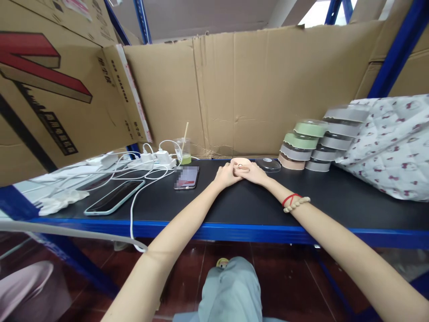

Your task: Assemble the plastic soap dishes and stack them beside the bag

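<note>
Ok, both hands together at ctr of frame: L hand [227, 174] and R hand [255, 173] clamped on a peach case [240, 161], one from each side. Case is at the far edge of the black table [241, 208], close to the cardboard wall [268, 89]. Some fingertips hidden, can't tell exact grip underneath. R wrist has a red string + beige bracelet [296, 204].

Just right of R hand: flat dark lid [268, 165], pale spot on top. Further R: two stacks of round containers, nearer one w/ green, gray + peach bands [299, 142], other gray-banded [337, 142], partly blurred. Far R of frame: white patterned bag [385, 147] beside the stacks.

L of hands: phone [186, 177] w/ screen lit, partly pixelated; behind it a clear cup [184, 156] w/ straw, some green liquid in it. Second phone [114, 198], dark screen, lower L of that. White plugs [163, 157] + tangled cables btwn and behind. Big printed carton [67, 85] fills upper L. Bottom ctr: knee [231, 288] in lt blue pants.
</note>
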Demonstrator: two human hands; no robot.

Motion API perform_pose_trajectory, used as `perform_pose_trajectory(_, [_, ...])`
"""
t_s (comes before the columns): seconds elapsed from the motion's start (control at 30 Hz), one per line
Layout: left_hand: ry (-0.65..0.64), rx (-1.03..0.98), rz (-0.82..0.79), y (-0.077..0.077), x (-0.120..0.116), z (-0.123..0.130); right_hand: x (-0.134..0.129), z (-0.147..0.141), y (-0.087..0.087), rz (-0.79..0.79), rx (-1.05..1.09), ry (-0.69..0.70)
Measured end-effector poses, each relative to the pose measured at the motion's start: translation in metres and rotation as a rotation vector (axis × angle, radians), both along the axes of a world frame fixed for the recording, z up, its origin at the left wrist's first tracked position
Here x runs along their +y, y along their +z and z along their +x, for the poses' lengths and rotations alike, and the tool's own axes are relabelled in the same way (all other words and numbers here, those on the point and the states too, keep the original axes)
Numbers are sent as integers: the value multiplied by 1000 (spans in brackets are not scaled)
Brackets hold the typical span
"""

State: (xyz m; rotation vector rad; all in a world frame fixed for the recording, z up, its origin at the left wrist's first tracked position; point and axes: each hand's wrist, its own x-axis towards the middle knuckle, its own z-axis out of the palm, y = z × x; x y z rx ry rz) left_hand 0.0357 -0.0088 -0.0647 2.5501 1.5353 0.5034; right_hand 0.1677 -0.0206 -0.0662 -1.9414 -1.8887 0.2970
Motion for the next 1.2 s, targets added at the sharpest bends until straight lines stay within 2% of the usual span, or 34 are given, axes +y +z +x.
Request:
perform_pose_trajectory(0.17, [79,-78,-93,0,2,-1,0,-1,1,76,42,55])
perform_pose_trajectory(0.37, [92,-145,-123,-1,8,-5,-1,-3,3,80,132,6])
perform_pose_trajectory(0.5, [85,-97,-121,-2,10,-7,0,-1,4,92,191,-39])
perform_pose_trajectory(0.7, [141,107,-111,1,4,-7,0,8,3,107,41,-206])
perform_pose_trajectory(0.83, [259,123,-71,4,2,-9,-3,12,3,102,-46,-266])
perform_pose_trajectory(0.9, [304,119,-58,4,3,-12,-3,14,2,89,-88,-250])
perform_pose_trajectory(1.03, [240,100,-91,-1,10,-16,0,15,-1,78,-125,-148])
perform_pose_trajectory(1.2, [203,58,-116,-2,16,-17,0,17,-3,132,-124,-152])
